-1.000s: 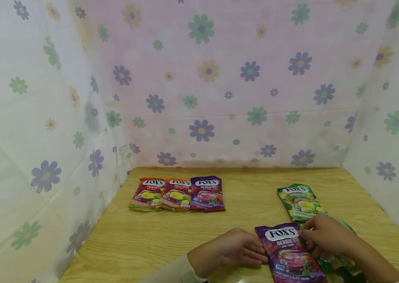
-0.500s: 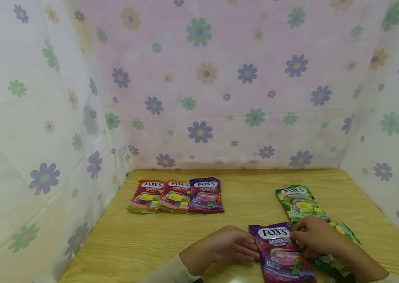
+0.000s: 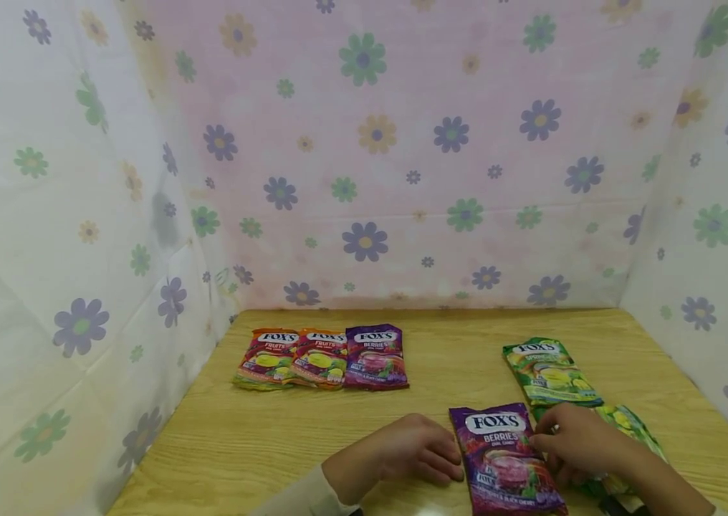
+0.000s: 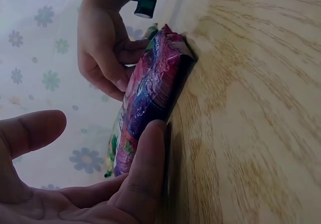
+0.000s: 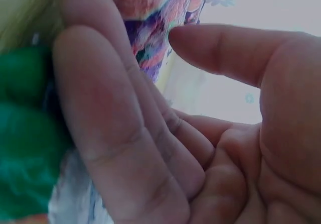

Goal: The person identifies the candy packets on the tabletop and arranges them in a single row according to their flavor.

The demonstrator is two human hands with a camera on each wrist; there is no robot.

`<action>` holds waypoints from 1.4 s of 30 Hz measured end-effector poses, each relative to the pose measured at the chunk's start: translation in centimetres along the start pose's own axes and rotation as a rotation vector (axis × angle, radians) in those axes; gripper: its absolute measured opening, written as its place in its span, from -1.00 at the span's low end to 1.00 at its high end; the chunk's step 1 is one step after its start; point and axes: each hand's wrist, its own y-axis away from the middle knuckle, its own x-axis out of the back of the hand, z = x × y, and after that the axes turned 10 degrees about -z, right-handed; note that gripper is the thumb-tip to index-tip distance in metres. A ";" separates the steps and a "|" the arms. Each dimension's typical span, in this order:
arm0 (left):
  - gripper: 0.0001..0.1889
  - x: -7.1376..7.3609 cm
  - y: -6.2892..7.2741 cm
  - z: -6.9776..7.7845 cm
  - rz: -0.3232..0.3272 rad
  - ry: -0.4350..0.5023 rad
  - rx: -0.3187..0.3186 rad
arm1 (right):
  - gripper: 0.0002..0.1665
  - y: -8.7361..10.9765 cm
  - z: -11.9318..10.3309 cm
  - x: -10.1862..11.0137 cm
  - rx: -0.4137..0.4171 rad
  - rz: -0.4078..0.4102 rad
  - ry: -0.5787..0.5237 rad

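Note:
A purple berries candy bag (image 3: 502, 459) lies face up at the near edge of the table, between the two hands. My left hand (image 3: 408, 455) rests beside its left edge; in the left wrist view the bag's side (image 4: 150, 93) meets straight fingertips, with the thumb held apart. At the bag's right edge is my right hand (image 3: 586, 441), its thumb near the upper right of the front. The right wrist view has the fingers (image 5: 105, 103) extended along the bag, thumb apart. Under and beside the right hand lies a green candy bag (image 3: 628, 423), partly hidden by the hand.
Another green candy bag (image 3: 551, 373) lies tilted just behind the right hand. At the back left, two red and orange fruits bags (image 3: 319, 358) and a purple berries bag (image 3: 375, 358) form a row. Flower-printed cloth (image 3: 364, 179) walls the wooden table (image 3: 261, 437).
The near purple bag has slid a little to the left between both hands and stands slightly straighter. Both hands have shifted left with it, and more of the green bag shows at the right.

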 end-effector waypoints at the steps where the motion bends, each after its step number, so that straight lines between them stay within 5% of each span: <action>1: -0.69 0.0 -0.1 0.0 -0.008 -0.010 0.000 | -0.51 0.0 0.1 0.0 0.010 -0.011 -0.004; 18: -0.65 -0.8 -0.2 0.9 0.001 -0.048 -0.011 | -0.43 -0.1 0.0 0.2 0.047 -0.022 -0.023; 42: -0.60 0.1 0.5 2.7 0.117 -0.036 -0.232 | -0.30 0.1 -2.9 2.1 0.263 0.017 -0.055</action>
